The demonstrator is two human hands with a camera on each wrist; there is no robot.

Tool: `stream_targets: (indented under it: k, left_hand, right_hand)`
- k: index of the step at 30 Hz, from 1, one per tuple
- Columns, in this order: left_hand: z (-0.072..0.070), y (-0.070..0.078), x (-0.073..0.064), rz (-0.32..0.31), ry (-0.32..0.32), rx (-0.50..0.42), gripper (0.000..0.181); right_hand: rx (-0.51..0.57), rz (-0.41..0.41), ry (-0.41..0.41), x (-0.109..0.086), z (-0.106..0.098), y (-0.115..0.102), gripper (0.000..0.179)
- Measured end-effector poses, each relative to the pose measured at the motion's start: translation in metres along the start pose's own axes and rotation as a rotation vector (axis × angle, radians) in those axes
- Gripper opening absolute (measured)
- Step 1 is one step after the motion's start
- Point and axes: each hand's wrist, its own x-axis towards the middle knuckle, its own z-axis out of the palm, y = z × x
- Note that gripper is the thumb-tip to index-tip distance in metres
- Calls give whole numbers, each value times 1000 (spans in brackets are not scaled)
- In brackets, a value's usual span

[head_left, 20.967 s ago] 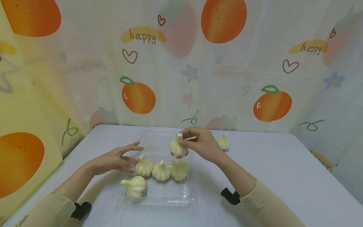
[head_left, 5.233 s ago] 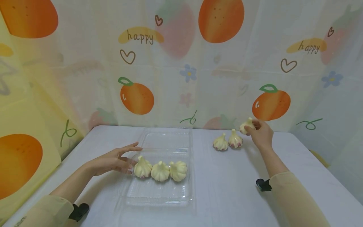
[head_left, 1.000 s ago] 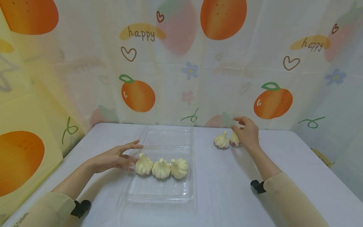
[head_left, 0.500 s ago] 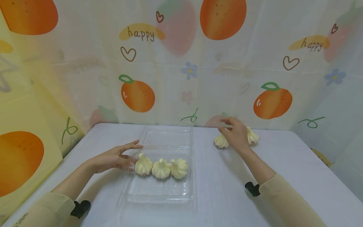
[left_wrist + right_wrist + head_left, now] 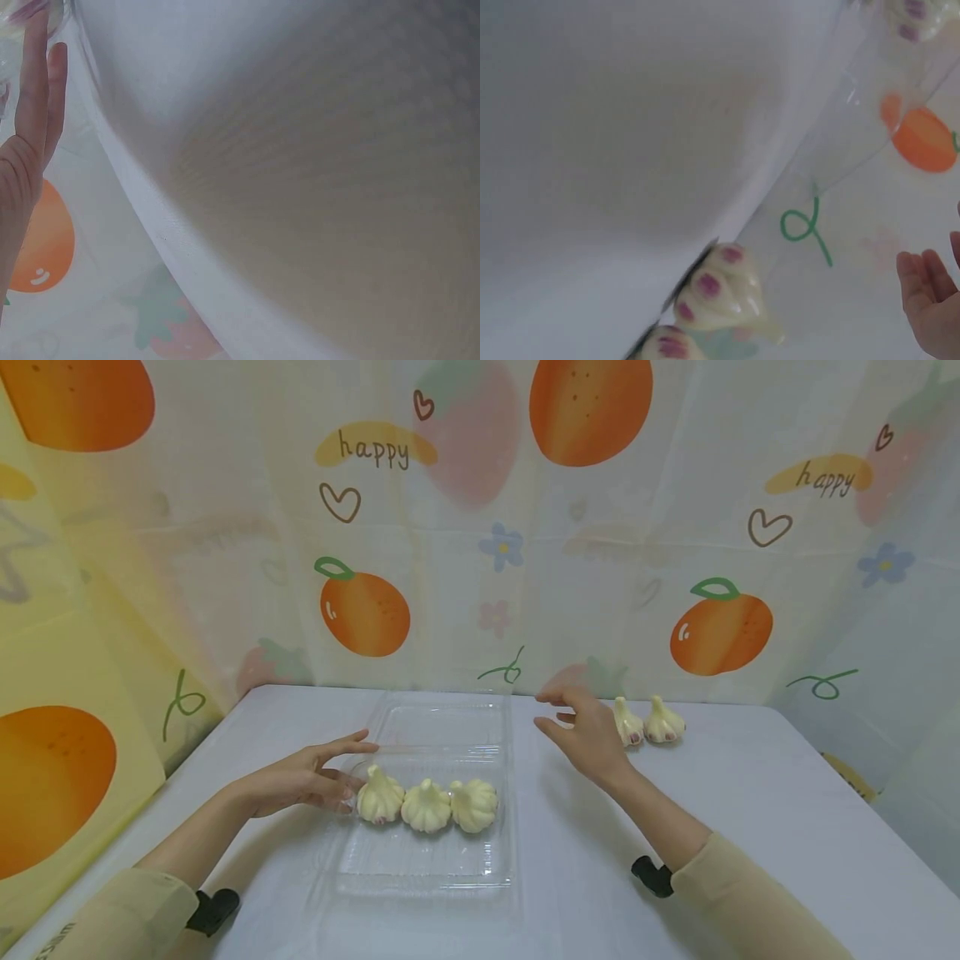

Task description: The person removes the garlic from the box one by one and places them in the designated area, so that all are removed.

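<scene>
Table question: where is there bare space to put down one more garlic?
The table is bare right of the clear tray, in front of the two garlics at the back. The tray's near half is free too. It is crowded mid-tray, where three garlics sit beside the left hand.

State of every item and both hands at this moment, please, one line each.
Tray: clear plastic, lid open, flat on the table.
Tray garlic: three bulbs in a row, upright, touching.
Table garlic: two bulbs visible, upright, beside the right hand.
Left hand: fingers straight, resting at the tray's left edge by the leftmost bulb.
Right hand: open, holding nothing, above the table.
</scene>
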Motion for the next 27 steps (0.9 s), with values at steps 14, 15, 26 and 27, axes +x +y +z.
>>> stream_targets:
  k: [14,15,26,27]
  left_hand:
    - [0,0,0,0,-5,-21,78]
    - [0,0,0,1,-5,-19,78]
    - [-2,-2,2,2,-11,-13,75]
    - [-2,-2,2,3,-12,-13,75]
  right_hand:
    - [105,-35,-124,-14,19,-24,32]
    - [114,-36,-132,-15,21,-25,32]
    - [166,-82,-234,-23,36,-41,30]
    - [166,-84,-244,-24,37,-42,30]
